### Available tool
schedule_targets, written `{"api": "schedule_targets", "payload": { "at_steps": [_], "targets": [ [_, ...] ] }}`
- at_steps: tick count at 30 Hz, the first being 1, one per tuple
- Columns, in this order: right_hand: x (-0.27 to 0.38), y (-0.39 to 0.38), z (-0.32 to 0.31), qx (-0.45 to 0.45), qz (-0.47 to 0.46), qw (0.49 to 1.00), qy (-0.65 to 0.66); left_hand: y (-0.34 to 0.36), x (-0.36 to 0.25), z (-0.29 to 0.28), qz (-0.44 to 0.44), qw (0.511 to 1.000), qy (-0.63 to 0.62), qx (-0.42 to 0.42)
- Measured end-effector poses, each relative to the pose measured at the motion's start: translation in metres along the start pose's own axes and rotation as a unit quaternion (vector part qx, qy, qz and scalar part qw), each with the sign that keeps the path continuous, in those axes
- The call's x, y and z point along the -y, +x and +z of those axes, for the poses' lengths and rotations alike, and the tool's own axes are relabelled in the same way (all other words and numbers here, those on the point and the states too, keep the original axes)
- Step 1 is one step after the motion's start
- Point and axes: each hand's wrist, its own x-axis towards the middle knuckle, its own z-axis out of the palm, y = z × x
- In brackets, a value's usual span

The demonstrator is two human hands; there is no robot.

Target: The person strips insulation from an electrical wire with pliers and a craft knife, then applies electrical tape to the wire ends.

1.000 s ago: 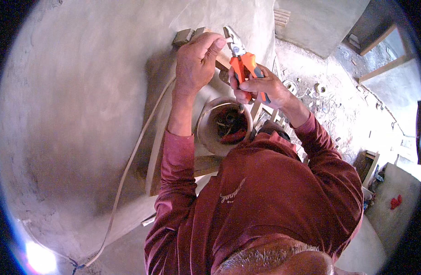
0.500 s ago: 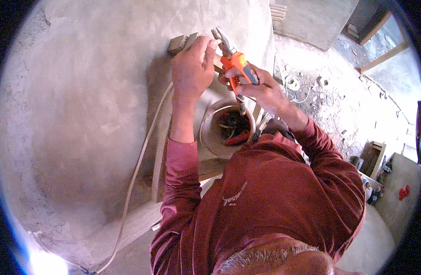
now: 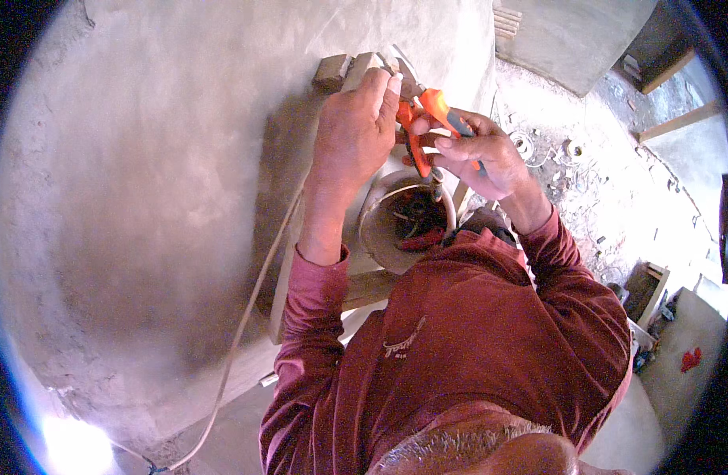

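My left hand [image 3: 352,138] is closed at the fingertips beside the plier jaws, on something too small to make out. My right hand [image 3: 482,158] grips pliers [image 3: 433,103] with orange and grey handles; their jaws are partly hidden behind my left fingers. Just beyond are rough blocks [image 3: 332,73] against a plastered wall [image 3: 158,158]. Below both hands is a round bucket-like container [image 3: 373,245] with dark and red contents inside and a short pale rod [image 3: 437,184] at its edge. A pale cable [image 3: 257,289] runs down the wall on the left.
The container is on a wooden stand [image 3: 368,289]. To the right, a debris-strewn floor [image 3: 593,198] holds coils [image 3: 522,145]. Wooden frames [image 3: 676,119] stand at upper right, a box with items [image 3: 645,293] at lower right.
Both hands have shifted slightly right in view. The pliers have tilted, and their jaws are now more hidden behind my left fingers.
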Motion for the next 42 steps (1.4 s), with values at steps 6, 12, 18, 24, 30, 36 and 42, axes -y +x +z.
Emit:
{"api": "schedule_targets", "payload": {
  "at_steps": [6,12,18,24,30,36,42],
  "targets": [
    [0.008,0.007,-0.005,-0.009,-0.054,0.98,-0.194,0.006,-0.005,-0.018,0.01,0.997,-0.071,0.015],
    [-0.011,0.007,-0.016,-0.057,-0.118,0.972,-0.193,0.016,-0.011,-0.019,0.034,0.997,-0.06,0.041],
    [-0.004,0.0,-0.024,0.031,0.033,0.991,-0.128,0.02,-0.011,-0.01,0.093,0.994,-0.029,0.042],
    [-0.015,0.001,-0.037,0.039,0.002,0.99,-0.132,0.023,-0.016,-0.008,0.077,0.993,-0.047,0.074],
    [-0.01,0.0,-0.034,0.022,0.009,0.984,-0.177,0.02,-0.014,-0.004,0.079,0.993,-0.045,0.072],
    [-0.018,0.007,-0.033,0.001,-0.013,0.984,-0.178,0.021,-0.012,0.0,0.097,0.994,-0.034,0.042],
    [-0.021,0.034,-0.051,-0.066,-0.102,0.913,-0.389,0.023,-0.013,0.013,0.072,0.992,0.098,0.011]
  ]
}}
